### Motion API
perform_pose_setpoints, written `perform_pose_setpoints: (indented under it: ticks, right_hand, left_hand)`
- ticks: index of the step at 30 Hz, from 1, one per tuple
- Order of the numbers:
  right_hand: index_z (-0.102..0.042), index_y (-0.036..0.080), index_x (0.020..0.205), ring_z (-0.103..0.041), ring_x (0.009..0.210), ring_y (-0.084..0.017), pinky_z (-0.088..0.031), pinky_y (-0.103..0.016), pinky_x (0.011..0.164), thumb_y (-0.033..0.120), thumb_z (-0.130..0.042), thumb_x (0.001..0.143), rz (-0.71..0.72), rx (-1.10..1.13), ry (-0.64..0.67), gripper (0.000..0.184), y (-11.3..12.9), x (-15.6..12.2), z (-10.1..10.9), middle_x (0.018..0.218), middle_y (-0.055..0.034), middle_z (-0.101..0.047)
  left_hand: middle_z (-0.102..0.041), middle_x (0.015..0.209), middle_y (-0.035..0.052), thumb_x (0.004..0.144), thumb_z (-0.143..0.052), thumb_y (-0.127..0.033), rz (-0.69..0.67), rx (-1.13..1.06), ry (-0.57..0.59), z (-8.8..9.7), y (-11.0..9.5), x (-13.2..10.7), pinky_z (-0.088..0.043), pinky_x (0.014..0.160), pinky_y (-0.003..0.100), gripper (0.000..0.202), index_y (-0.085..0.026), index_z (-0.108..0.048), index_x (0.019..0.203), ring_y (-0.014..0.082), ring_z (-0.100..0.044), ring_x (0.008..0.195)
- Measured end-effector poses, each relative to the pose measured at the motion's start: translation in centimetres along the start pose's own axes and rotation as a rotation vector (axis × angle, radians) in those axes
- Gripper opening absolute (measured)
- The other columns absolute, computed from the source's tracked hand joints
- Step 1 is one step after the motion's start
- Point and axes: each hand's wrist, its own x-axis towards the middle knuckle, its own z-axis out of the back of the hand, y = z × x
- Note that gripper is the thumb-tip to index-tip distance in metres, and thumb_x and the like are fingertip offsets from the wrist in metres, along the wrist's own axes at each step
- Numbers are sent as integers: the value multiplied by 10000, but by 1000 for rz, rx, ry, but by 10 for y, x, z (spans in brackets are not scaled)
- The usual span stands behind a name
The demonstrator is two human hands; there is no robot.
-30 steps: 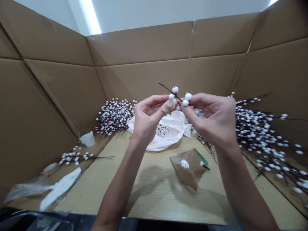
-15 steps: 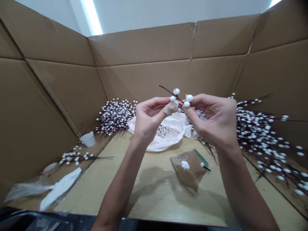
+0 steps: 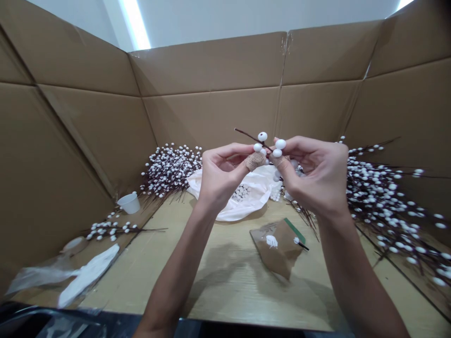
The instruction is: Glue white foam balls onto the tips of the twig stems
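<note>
cardboard walls (image 3: 211, 117) fold up around a pale wood-grain table (image 3: 225, 286), under a strip light (image 3: 135, 23). held up near the middle of the view, a thin dark twig (image 3: 252, 138) carries round white foam berries (image 3: 262, 136), four showing clearly at the top and more partly hidden lower down behind the fingers. the left hand (image 3: 221, 173) and the right hand (image 3: 317, 176) are close together, each pinching the twig between thumb and fingers, holding it well above the table. both thumbs are wrapped in tan fabric tape (image 3: 255, 161).

just beyond the hands lies a crumpled white plastic bag (image 3: 229, 211) holding a heap of loose white beads (image 3: 241, 191). nearer, a torn piece of brown kraft paper (image 3: 276, 251) bears a dab of white paint (image 3: 271, 241), and a small black-handled brush (image 3: 302, 246) with a white tip lies at its edge, beside a green strip (image 3: 294, 230). dense bundles of berry sprigs (image 3: 171, 171) sit to the left of the bag, and a larger spread of sprigs (image 3: 380, 202) fills the right side. a few loose sprigs (image 3: 109, 231) lie further left, just below a tipped white cup (image 3: 129, 203), with crumpled white plastic (image 3: 88, 277) near the lower left corner.
</note>
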Motion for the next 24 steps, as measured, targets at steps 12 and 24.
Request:
perform_pose_setpoints:
  ticks: [12,24]
  right_hand:
    - [-618,187,656,-614,632,-141,-516,-253,567,139,-636,710,-2,-2,-7,74,-3,1,-2,668,-3,-649]
    - [-662,165,703,-648,674,-136,-534,-242,622,236,-734,719,-226,255,165,103,-3,7,3,712,-21,-681]
  left_hand:
    - [-725,793,23,635,-830,-282,-26,31,7,0,2,0,-565,784,351,143,-215,-742,726,187,-691,798]
    - [-748,883,50,659,-807,-256,122,-27,5,10,-3,5,-575,825,347,177,-202,-743,815,201,-703,844]
